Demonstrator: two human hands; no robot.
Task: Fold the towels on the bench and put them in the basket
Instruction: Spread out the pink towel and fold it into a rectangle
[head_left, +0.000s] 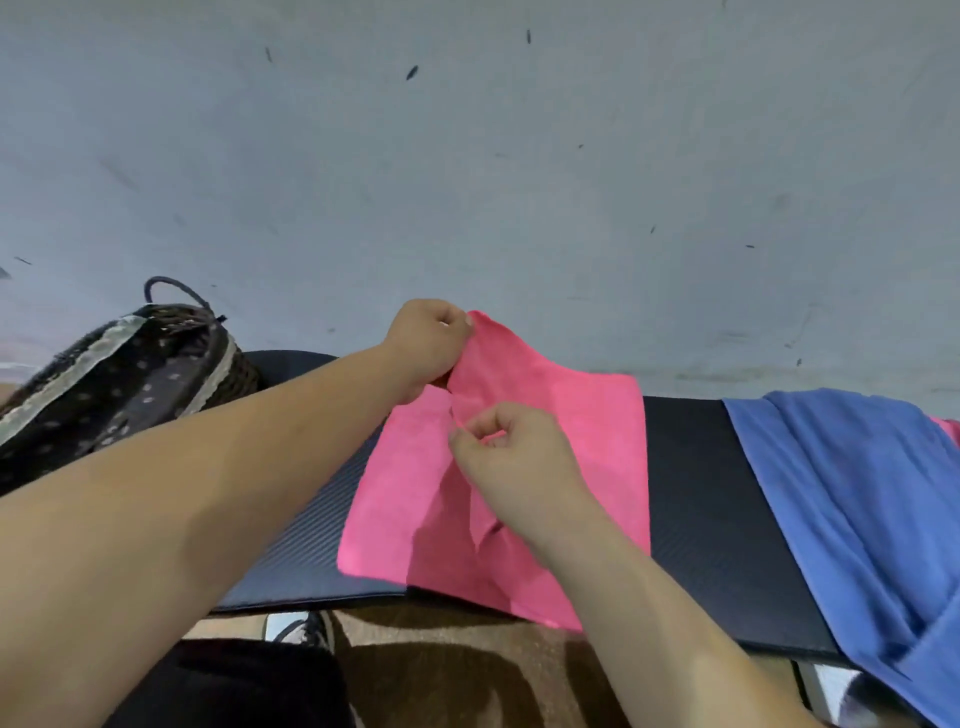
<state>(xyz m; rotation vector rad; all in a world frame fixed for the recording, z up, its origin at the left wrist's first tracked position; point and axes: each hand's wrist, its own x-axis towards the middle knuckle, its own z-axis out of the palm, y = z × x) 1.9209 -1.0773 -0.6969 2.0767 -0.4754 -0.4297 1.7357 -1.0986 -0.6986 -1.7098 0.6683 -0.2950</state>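
A pink towel (582, 431) lies spread on the black bench (691, 493), its near edge hanging a little over the front. My left hand (423, 345) pinches the towel's far corner and lifts it off the bench. My right hand (511, 452) is closed on a raised fold near the middle of the same towel. A dark wicker basket (130, 374) with a spotted liner stands at the bench's left end. A blue towel (857, 493) lies crumpled at the right end, draping over the front edge.
A grey wall (467, 156) rises right behind the bench. Below the front edge are a brown patterned rug (457, 670) and a shoe (306, 631). A bit of another pink cloth (950, 428) shows beyond the blue towel.
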